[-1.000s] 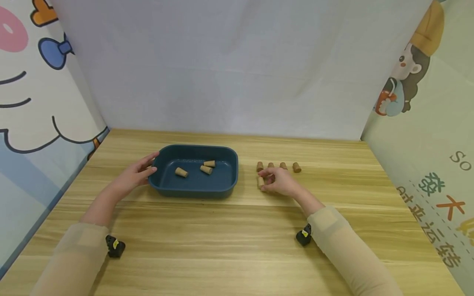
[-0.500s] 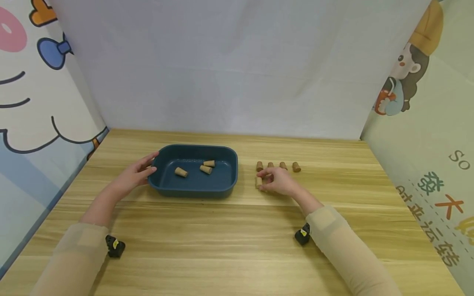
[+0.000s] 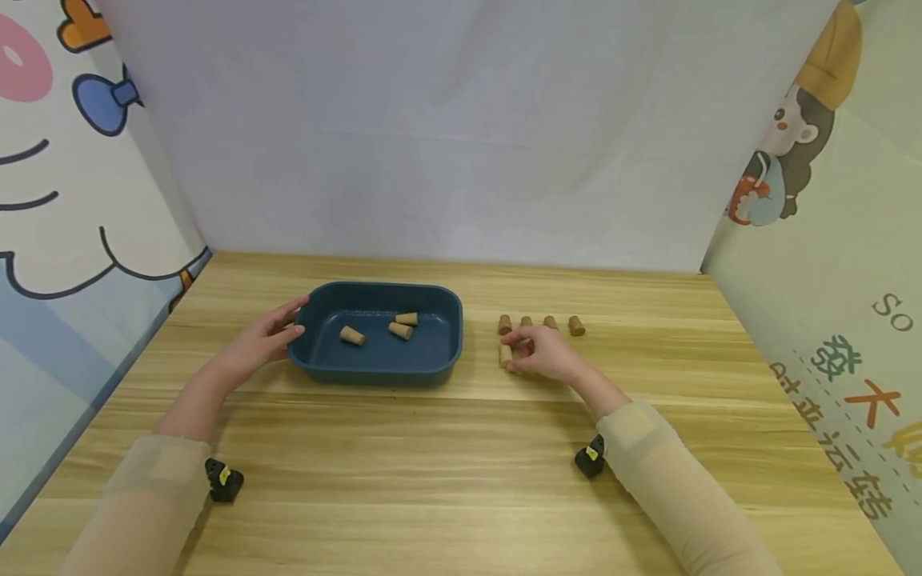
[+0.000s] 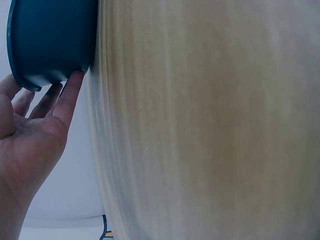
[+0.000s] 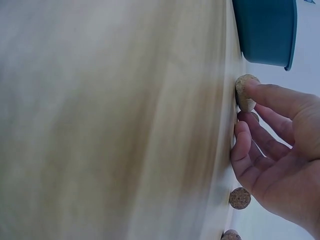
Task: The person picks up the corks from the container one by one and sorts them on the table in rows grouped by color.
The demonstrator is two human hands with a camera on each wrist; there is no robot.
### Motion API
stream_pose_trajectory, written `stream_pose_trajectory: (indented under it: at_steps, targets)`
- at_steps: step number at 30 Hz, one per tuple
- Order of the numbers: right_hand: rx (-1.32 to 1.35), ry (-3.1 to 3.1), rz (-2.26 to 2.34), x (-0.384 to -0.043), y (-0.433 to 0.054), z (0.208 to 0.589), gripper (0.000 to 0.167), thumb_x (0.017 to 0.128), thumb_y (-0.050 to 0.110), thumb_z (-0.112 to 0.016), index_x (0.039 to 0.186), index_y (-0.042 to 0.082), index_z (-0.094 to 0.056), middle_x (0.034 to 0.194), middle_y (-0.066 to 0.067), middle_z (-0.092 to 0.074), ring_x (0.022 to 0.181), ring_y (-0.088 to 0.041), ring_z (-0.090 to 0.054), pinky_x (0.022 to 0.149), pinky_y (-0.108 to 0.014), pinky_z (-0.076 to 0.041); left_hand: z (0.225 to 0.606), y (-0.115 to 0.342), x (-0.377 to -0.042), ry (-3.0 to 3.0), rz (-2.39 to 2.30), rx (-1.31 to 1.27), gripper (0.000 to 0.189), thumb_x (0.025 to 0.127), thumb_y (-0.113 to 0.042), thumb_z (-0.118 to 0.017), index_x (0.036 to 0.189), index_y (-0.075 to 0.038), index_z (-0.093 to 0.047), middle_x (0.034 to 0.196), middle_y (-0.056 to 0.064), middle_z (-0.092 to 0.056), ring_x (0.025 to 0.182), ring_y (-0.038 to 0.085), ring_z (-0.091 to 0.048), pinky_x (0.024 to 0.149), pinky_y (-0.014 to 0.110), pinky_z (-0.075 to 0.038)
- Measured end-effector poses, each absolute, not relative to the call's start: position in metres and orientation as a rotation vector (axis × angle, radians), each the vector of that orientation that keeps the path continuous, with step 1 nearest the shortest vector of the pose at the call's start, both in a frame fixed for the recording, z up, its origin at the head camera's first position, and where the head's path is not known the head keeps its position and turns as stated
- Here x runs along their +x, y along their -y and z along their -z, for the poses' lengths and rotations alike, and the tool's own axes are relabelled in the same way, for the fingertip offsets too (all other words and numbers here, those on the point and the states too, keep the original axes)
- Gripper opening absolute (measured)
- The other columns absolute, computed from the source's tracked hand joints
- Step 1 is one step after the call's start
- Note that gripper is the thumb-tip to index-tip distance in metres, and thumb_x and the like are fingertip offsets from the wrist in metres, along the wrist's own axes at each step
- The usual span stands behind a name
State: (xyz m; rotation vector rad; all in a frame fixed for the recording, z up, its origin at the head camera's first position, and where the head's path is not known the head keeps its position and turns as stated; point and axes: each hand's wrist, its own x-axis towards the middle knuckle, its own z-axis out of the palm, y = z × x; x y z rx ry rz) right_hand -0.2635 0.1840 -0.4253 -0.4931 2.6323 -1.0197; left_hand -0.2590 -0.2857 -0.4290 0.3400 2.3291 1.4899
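1. Cork stopper (image 3: 505, 355), light tan and tapering, is in the right hand (image 3: 543, 353), to the right of the basin and apart from it, low over the desk (image 3: 432, 480). I cannot tell whether it touches the wood.
2. The right hand's fingers are narrow on that piece: it is pinched between the thumb and a fingertip, while the other fingers curl in beside it, as the right wrist view shows.
3. Dark teal and rectangular with rounded corners, the basin (image 3: 374, 377) sits on the desk, left of the middle.
4. At its left end is the left hand (image 3: 259, 342), thumb and fingers spread wide along the rim and the outer wall; in the left wrist view the fingers reach out almost straight against the side.
5. Three loose stoppers (image 3: 352, 335) lie on their sides on the basin floor: one left of the middle, two close together further right.
6. Four row stoppers (image 3: 576, 326) stand in a line on the desk just behind the right hand, which partly hides the middle ones.
7. Beige sleeves (image 3: 670, 480) cover both forearms, with a small black device (image 3: 591, 458) at each wrist.
8. A pale cloth (image 3: 446, 136) hangs behind the desk.
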Motion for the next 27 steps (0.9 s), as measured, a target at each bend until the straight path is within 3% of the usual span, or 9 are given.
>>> stream_pose_trajectory:
  at_steps: [19, 27]
  targets:
    - [-0.541, -2.651, 1.032, -0.259, -0.187, 0.417, 0.040, 0.081, 0.013, -0.075, 0.118, 0.002, -0.063, 0.116, -0.014, -0.063, 0.086, -0.020, -0.060, 0.074, -0.031, -0.052, 0.427, 0.285, -0.257, -2.317, -1.490, 0.342, 0.066, 0.100, -0.039, -0.043, 0.154, -0.025, -0.006, 0.157, 0.019, 0.000, 0.142, 0.042, -0.011, 0.105, 0.059, -0.031]
    - [-0.609, -2.677, 1.034, -0.255, -0.179, 0.400, 0.038, 0.086, 0.014, -0.070, 0.121, 0.003, -0.062, 0.116, -0.013, -0.064, 0.082, -0.019, -0.056, 0.065, -0.028, -0.047, 0.427, 0.285, -0.258, -2.327, -1.477, 0.337, 0.066, 0.100, -0.040, -0.043, 0.154, -0.027, -0.006, 0.157, 0.018, 0.000, 0.142, 0.041, -0.009, 0.104, 0.059, -0.031]
